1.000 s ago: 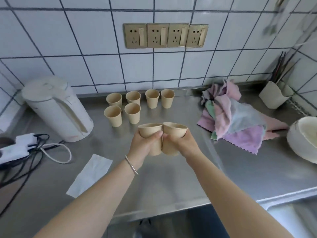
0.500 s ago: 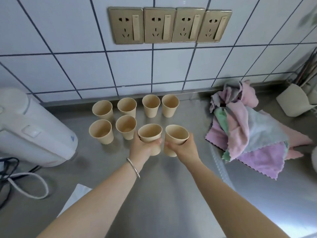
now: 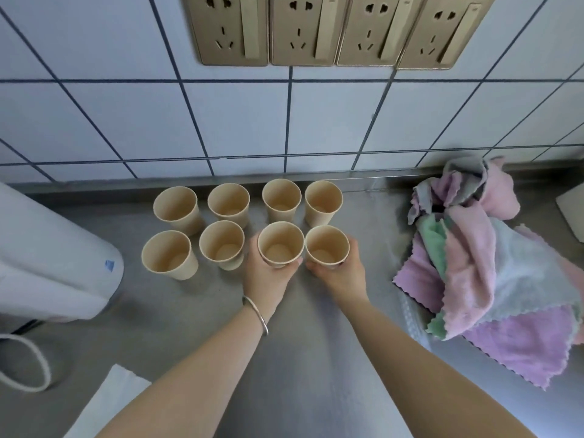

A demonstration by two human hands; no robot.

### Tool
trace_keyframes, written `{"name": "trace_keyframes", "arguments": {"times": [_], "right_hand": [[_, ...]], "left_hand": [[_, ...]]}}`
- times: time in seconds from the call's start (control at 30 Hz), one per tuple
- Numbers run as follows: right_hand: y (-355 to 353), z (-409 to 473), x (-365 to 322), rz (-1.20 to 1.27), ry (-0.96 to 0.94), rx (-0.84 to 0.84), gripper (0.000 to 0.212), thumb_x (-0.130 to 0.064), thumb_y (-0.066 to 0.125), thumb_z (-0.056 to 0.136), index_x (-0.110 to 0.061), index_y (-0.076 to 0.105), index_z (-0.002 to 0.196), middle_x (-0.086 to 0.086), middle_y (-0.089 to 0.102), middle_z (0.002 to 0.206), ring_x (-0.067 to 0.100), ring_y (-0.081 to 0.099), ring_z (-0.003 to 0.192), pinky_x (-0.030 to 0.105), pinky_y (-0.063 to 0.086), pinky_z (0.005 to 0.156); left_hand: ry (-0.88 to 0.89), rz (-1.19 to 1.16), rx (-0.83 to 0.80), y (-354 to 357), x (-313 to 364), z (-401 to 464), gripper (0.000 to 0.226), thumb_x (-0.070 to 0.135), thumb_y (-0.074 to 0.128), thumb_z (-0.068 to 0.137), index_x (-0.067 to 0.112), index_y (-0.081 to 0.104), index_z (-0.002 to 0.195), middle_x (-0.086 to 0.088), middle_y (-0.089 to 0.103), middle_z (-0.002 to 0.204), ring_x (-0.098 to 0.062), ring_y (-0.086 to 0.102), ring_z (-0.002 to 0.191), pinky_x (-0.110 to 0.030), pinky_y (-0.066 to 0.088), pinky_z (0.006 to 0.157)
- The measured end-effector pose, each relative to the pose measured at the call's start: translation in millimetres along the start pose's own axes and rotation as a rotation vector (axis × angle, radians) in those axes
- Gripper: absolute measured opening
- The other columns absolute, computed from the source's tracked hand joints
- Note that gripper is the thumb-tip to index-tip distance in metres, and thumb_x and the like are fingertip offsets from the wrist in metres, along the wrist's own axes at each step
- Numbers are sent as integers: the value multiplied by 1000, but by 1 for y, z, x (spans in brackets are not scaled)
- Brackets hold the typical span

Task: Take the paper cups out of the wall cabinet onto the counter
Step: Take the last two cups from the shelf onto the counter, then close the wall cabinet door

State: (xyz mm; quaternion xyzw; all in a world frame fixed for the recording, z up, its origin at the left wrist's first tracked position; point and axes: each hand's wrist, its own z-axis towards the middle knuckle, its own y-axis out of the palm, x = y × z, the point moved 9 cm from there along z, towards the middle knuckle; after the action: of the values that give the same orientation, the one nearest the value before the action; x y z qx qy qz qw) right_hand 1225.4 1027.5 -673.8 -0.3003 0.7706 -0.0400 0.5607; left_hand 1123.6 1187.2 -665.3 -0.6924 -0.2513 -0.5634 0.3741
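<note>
Several tan paper cups stand upright in two rows on the steel counter (image 3: 309, 358) below the tiled wall. My left hand (image 3: 267, 278) wraps around the third cup (image 3: 279, 245) of the front row. Beside it, my right hand (image 3: 339, 275) grips the fourth front cup (image 3: 327, 248). Both held cups sit at counter level in line with the two free front cups (image 3: 169, 254) (image 3: 221, 243). The back row (image 3: 227, 202) holds several more cups near the wall. The wall cabinet is out of view.
A white electric kettle (image 3: 53, 257) stands at the left, with a cord (image 3: 22, 365) and a white paper sheet (image 3: 104, 403) near the front. A heap of pink, purple and green cloths (image 3: 493, 270) lies at the right. Wall sockets (image 3: 331, 30) sit above.
Both hands carried their cups forward and down, from mid-air over the counter to the right end of the front row. The view moved closer to the wall.
</note>
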Motion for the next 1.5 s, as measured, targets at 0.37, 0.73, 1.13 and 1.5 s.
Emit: {"name": "trace_keyframes", "arguments": {"times": [0.37,0.73,1.13,1.5], "right_hand": [[5,12,-1,-24,-46,31,66,-24,79,68,-29,42,123,-3,63,116,22,59,107,28,44,81],[-7,-10,24,-86,-19,103,77,-18,73,74,-14,33,140,6,47,134,19,50,119,32,44,96],[-93,-137,53,76,115,458,29,-21,56,88,-11,52,116,1,58,97,19,54,86,26,38,75],[-281,-396,131,211,199,1007,4,-21,55,90,-22,57,87,-6,62,75,13,59,72,11,40,60]], "left_hand": [[-48,-46,87,6,-28,9,76,15,85,53,25,44,117,-1,60,114,-24,58,111,-32,47,95],[-250,16,50,3,-45,-11,85,3,81,62,5,40,136,-11,50,137,-22,53,120,-32,42,103],[-346,20,-321,44,17,-123,20,6,62,82,13,54,98,5,54,78,-19,56,78,-16,39,65],[-85,40,-1132,157,115,-396,10,7,58,85,15,57,90,2,57,78,-9,50,66,-8,40,54]]}}
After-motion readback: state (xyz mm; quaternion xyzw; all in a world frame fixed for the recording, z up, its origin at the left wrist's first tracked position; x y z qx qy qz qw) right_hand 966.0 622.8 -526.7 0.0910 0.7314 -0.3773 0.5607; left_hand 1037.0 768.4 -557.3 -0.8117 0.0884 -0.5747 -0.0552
